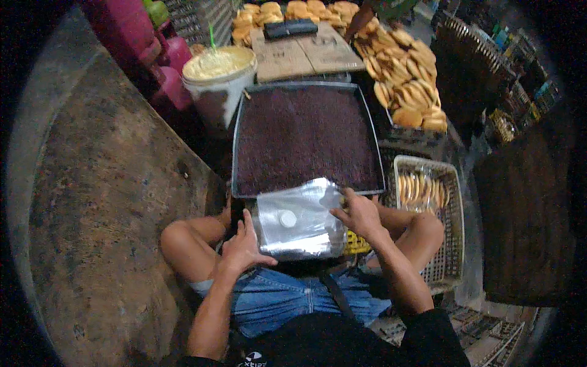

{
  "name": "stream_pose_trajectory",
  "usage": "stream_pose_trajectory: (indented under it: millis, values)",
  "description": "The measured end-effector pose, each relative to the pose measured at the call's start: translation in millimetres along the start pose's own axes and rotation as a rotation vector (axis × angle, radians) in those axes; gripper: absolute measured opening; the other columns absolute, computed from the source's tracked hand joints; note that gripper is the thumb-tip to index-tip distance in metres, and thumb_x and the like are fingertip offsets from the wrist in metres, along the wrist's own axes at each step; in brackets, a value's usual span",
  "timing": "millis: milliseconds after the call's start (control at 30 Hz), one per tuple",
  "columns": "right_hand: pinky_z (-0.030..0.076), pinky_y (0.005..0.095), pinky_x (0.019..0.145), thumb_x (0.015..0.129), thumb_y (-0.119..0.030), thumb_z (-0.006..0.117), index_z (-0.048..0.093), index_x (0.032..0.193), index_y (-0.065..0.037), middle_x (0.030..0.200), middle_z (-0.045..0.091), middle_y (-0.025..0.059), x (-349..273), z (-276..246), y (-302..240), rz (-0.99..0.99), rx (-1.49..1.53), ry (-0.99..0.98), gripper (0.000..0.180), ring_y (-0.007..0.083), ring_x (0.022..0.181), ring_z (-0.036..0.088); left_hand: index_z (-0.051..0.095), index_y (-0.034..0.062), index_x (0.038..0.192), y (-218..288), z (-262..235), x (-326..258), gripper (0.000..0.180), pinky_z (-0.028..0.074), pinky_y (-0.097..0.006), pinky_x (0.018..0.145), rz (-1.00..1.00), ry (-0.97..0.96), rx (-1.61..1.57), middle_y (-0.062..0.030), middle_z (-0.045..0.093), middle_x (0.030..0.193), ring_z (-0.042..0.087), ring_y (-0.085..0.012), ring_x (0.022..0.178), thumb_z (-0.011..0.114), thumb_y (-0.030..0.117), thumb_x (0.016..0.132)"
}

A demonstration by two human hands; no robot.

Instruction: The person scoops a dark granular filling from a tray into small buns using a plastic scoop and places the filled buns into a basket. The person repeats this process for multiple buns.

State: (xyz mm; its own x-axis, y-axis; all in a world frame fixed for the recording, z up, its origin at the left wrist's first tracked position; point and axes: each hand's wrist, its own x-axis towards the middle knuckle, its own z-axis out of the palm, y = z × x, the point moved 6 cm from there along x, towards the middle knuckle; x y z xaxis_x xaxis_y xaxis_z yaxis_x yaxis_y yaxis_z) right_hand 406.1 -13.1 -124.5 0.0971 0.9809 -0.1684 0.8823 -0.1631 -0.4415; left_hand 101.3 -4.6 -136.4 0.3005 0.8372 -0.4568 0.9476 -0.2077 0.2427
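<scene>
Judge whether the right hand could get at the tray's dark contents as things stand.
Probably yes: the tray sits just beyond the right hand, its dark contents largely uncovered; only plastic seems to overlap the near edge.

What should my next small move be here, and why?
Probably ease the clear plastic up by its far right corner: your right hand is at that corner, your left hand is at the opposite side, and the white disc sits nearer the left.
</scene>
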Motion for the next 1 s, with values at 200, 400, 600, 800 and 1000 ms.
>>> stream_pose_trajectory:
  millis: [200, 400, 600, 800, 1000]
  values:
    - [0.05, 0.0399, 0.083, 0.092, -0.023, 0.065, 0.054, 0.12, 0.0, 0.096, 0.066, 0.0209, -53.8, -113.8, 25.5, -0.123, -0.004, 0.373, 0.037, 0.0355, 0.093, 0.064, 0.029, -0.0053, 0.147, -1.0, -126.2, 31.5, 0.107, 0.044, -0.047, 0.103, 0.215, 0.538, -0.264, -0.0331, 0.052, 0.133, 0.056, -0.0453, 0.118, 0.078, 0.054, 0.072]
    - [0.045, 0.0422, 0.101, 0.095, -0.013, 0.061, 0.052, 0.124, -0.001, 0.134, 0.053, 0.015, -120.1, -209.9, 8.1, -0.142, 0.554, 0.713, 0.033, 0.0264, 0.118, 0.055, 0.042, -0.0076, 0.14, 9.8, -177.8, 110.3, 0.095, 0.04, -0.045, 0.107, 0.287, 0.442, -0.36, -0.0302, 0.053, 0.134, 0.051, -0.0408, 0.126, 0.07, 0.061, 0.08]
    - [0.042, 0.0439, 0.105, 0.097, -0.04, 0.057, 0.045, 0.14, 0.002, 0.136, 0.054, 0.0231, -21.1, -128.0, 15.1, -0.11, 0.275, 0.097, 0.061, 0.0376, 0.125, 0.053, 0.042, -0.0046, 0.139, -50.9, -178.3, 169.1, 0.091, 0.042, -0.048, 0.104, 0.062, 0.513, -0.261, -0.0294, 0.053, 0.133, 0.052, -0.0424, 0.125, 0.072, 0.057, 0.079]
    - [0.046, 0.0435, 0.102, 0.097, -0.055, 0.051, 0.059, 0.131, -0.005, 0.126, 0.062, 0.0229, 135.5, 16.2, 66.1, 0.079, -0.095, -0.493, 0.061, 0.0365, 0.118, 0.06, 0.038, -0.0026, 0.142, -61.3, -161.2, 179.8, 0.095, 0.045, -0.049, 0.1, -0.025, 0.402, -0.236, -0.0282, 0.052, 0.135, 0.054, -0.0424, 0.122, 0.071, 0.06, 0.078]
    - [0.049, 0.0493, 0.097, 0.095, -0.051, 0.054, 0.057, 0.13, -0.01, 0.114, 0.067, 0.0215, 208.8, 20.8, 26.3, -0.16, -0.416, -0.225, 0.053, 0.0409, 0.109, 0.063, 0.046, 0.0004, 0.135, -24.7, -168.5, 165.0, 0.086, 0.048, -0.05, 0.096, 0.054, 0.363, -0.305, -0.0244, 0.061, 0.124, 0.06, -0.041, 0.114, 0.068, 0.062, 0.079]
